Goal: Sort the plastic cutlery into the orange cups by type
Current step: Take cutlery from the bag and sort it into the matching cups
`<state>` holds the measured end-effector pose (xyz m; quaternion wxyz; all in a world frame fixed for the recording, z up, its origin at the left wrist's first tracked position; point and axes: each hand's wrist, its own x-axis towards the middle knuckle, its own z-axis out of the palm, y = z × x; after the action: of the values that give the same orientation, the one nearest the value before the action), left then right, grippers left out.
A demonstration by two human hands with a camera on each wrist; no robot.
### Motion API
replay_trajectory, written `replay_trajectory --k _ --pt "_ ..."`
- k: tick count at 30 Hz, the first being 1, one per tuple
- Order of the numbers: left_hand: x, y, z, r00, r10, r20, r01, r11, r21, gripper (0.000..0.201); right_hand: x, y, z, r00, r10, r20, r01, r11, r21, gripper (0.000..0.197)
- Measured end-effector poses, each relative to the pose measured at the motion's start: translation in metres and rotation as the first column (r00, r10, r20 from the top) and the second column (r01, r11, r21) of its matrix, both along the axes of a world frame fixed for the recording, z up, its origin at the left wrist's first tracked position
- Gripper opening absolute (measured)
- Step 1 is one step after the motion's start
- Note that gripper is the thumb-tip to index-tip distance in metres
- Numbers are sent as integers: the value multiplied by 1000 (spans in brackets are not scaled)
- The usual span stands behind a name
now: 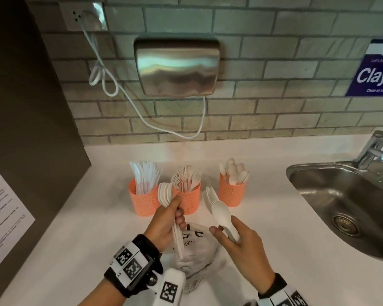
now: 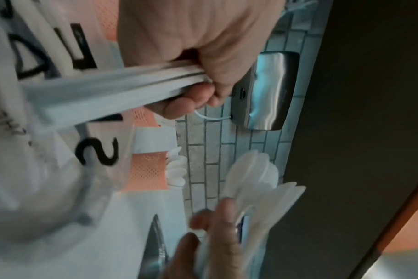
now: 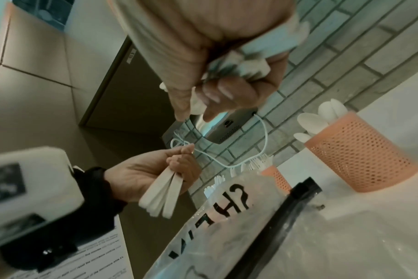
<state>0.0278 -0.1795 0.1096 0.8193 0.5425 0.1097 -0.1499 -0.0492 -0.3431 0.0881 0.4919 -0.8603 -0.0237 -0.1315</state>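
Observation:
Three orange mesh cups stand in a row on the white counter: knives fill the left cup (image 1: 143, 200), forks the middle cup (image 1: 189, 202), spoons the right cup (image 1: 231, 193). My left hand (image 1: 178, 215) grips a bundle of white cutlery (image 1: 165, 194) by the handles, just in front of the fork cup. My right hand (image 1: 224, 230) grips a second bundle topped by a white spoon (image 1: 220, 209), in front of the spoon cup. A clear printed plastic bag (image 1: 197, 250) lies under both hands. The left wrist view shows the handles (image 2: 108, 90) clamped in my left hand (image 2: 191, 94).
A steel sink (image 1: 296, 171) with a tap (image 1: 373, 149) sits to the right. A steel box (image 1: 177, 67) hangs on the tiled wall, its white cable (image 1: 142, 115) looping down. A dark panel (image 1: 31, 107) and a printed sheet (image 1: 5, 206) bound the left.

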Motion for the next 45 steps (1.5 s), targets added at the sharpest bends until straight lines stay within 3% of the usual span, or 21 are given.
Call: replay_trajectory --k 4,8,12,17,22,25,32,37,42,45 --pt "13 5 5 982 -116 152 71 960 272 45 4 -4 -10 999 -28 -44 27 999 -30 30" --pt "38 9 29 910 -178 375 -76 818 571 58 8 -13 -12 996 -2 -94 3 1000 3 18" --pt "76 7 55 857 -160 491 -243 714 657 56 12 -24 -9 993 10 -116 -4 999 51 6" --pt "115 0 62 805 -37 592 -370 748 550 47 17 -41 -7 990 -9 -137 26 992 123 8" --pt "134 -11 35 857 -182 482 -268 641 720 39 17 -53 -9 992 -76 -103 92 981 169 39" --pt "135 -16 15 876 -233 423 -227 575 786 40 16 -60 -10 990 -84 -110 103 978 180 44" --pt "140 -21 -5 805 -339 487 -305 468 830 27 18 -64 -9 979 -70 -192 118 960 254 43" --pt "146 -17 -17 696 -546 467 -379 273 884 24 20 -65 -9 982 -72 -176 111 967 229 47" --pt "144 -17 -18 614 -643 459 -505 127 854 28 24 -66 -7 977 -45 -208 106 950 292 34" --pt "144 -18 -20 630 -695 347 -457 30 889 43 26 -66 -6 980 -49 -194 107 947 303 32"
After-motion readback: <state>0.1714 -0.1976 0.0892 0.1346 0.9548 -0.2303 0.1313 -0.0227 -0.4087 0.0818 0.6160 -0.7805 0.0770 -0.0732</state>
